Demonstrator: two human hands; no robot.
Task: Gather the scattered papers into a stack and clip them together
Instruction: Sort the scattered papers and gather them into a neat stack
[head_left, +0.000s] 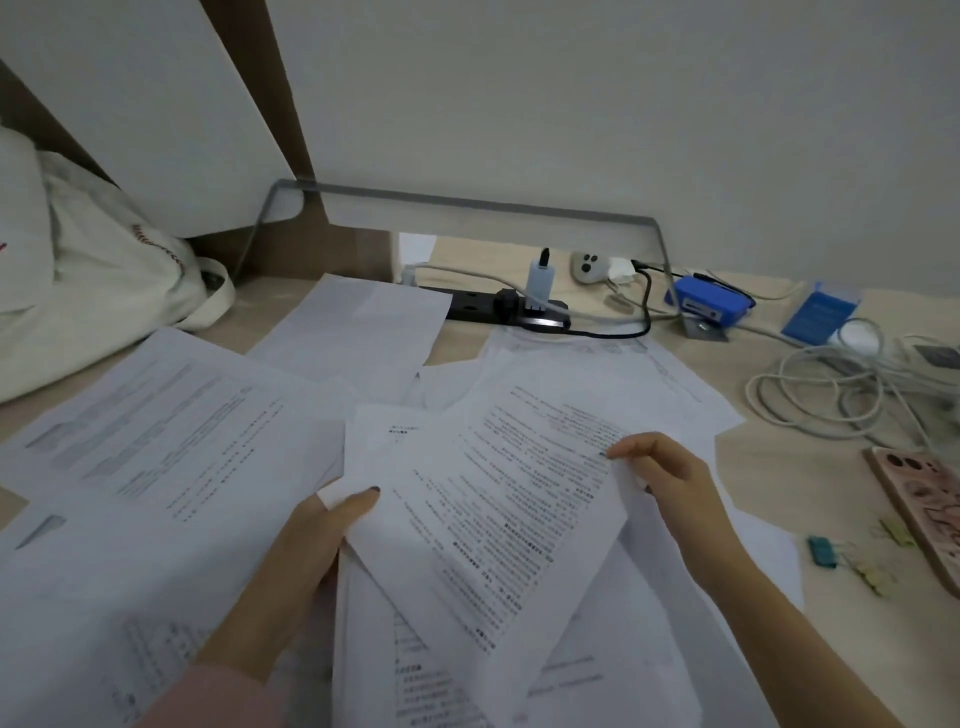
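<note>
Printed white papers lie scattered over the desk. My left hand (306, 551) grips the left edge of a small bunch of sheets (483, 519) at the middle, thumb on top. My right hand (660, 473) pinches the right edge of the top sheet of that bunch. More loose sheets lie to the left (150, 431), behind (358, 327) and underneath at the front (597, 670). A blue binder clip (822, 551) and yellow binder clips (872, 574) lie on the desk to the right, apart from both hands.
A pink phone (930, 509) lies at the right edge by the clips. Tangled white cables (826, 389), a black power strip (498, 306) and blue boxes (709, 304) sit at the back. A cloth bag (104, 260) rests at the left.
</note>
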